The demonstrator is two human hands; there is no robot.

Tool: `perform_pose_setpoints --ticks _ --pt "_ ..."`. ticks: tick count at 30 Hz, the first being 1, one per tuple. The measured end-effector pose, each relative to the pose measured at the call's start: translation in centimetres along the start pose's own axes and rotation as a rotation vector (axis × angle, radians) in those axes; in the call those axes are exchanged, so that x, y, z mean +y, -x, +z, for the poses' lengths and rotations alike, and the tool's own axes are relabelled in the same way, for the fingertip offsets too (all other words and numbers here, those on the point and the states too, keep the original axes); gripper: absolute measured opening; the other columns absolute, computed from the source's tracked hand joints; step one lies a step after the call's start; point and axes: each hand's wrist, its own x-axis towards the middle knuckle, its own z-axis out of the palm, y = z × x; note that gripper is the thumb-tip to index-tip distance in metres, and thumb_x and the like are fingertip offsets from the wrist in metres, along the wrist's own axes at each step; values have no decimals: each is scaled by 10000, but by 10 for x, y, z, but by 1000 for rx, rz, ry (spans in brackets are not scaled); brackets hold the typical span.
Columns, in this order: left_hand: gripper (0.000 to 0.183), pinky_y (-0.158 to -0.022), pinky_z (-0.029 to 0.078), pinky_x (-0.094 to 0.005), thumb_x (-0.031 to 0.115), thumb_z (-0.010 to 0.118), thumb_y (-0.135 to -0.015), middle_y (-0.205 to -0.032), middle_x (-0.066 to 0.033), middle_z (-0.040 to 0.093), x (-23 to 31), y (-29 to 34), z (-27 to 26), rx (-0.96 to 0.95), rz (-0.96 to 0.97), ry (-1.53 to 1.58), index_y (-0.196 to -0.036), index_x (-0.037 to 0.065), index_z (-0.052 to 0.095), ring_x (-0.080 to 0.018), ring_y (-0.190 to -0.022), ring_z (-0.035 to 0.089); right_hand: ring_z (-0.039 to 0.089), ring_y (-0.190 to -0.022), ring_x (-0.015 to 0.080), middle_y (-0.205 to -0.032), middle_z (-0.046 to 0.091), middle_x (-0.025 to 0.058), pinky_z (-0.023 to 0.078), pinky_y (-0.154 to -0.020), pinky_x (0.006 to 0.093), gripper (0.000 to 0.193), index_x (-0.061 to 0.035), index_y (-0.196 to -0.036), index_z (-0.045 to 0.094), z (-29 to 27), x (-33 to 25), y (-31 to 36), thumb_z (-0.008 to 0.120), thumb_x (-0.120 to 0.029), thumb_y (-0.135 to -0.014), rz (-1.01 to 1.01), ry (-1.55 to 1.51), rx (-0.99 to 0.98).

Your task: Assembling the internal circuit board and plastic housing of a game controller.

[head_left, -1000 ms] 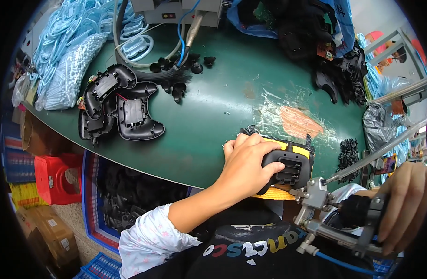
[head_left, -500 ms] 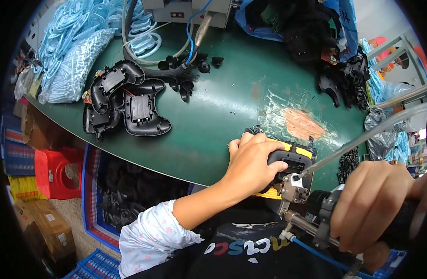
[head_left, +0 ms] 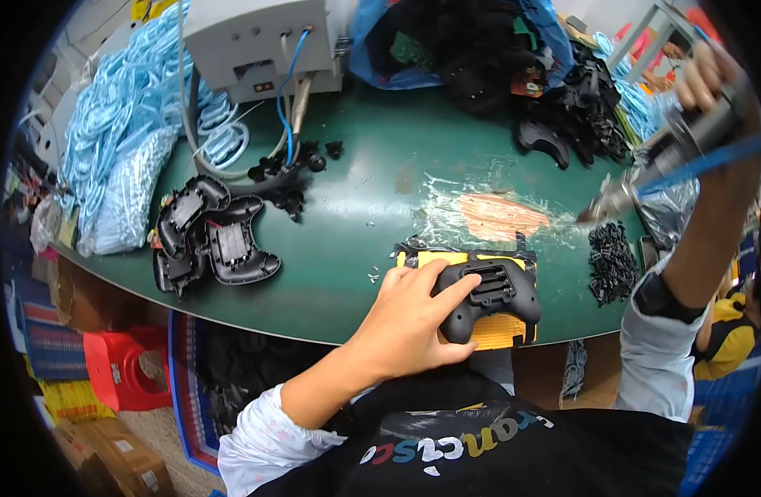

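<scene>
A black game controller (head_left: pixel 520 300) lies back side up on a yellow fixture (head_left: pixel 503 331) at the table's near edge, its battery bay uncovered. My left hand (head_left: pixel 404 319) grips the controller's left side, thumb at the lower edge and index finger reaching over to the battery bay. Up at the far right, my right hand (head_left: pixel 702 80) is closed around a powered screwdriver (head_left: pixel 677 147) with a blue hose. Its metal nose (head_left: pixel 610 203) is blurred and points down toward the table, apart from the controller.
Several controllers (head_left: pixel 238 248) are stacked at the left. Behind them stand a grey machine box (head_left: pixel 252 45) with hoses and light blue plastic pieces (head_left: pixel 124 108). Small black parts (head_left: pixel 614 269) are heaped at the right. A blue bag (head_left: pixel 560 50) holds black parts; a red stool (head_left: pixel 107 377) stands below.
My right hand has lifted the screwdriver off the controller, up and away to the far right. My left hand stays on the controller, its index finger now stretched farther over it. The view has shifted.
</scene>
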Motion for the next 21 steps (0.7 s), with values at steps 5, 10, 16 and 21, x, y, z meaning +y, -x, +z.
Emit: perform_pose_setpoints --ticks 5,10,16,21 --pt "475 -910 498 -348 250 761 -794 -1129 -184 669 14 9 -14 -1 -275 415 -1211 52 650 -289 -1022 664 601 -699 145 -759 566 18 552 -675 302 405 11 -1247 499 18 13 15 632 -230 -949 329 -303 440" --pt "471 -885 513 -331 201 810 -772 -1104 -170 683 9 9 -4 56 -412 497 -1177 17 656 -235 -1006 673 489 -1295 329 -1374 511 206 383 -1080 438 874 39 -1425 397 44 1 148 798 -378 -770 297 103 91" --pt "459 -949 481 -331 128 790 -786 -1184 -143 654 14 4 8 207 -240 518 -1208 26 642 -222 -1090 631 561 -1189 261 -1254 581 161 425 -1019 358 565 -4 -1275 516 121 -20 217 790 -89 -789 840 -454 -211" --pt "374 -948 482 -329 47 750 -802 -1155 -141 672 22 5 17 225 -300 724 -1163 -6 665 -221 -1075 638 602 -1101 239 -1111 617 152 458 -974 353 383 -2 -1115 571 130 -19 220 777 -35 -794 761 -501 -66"
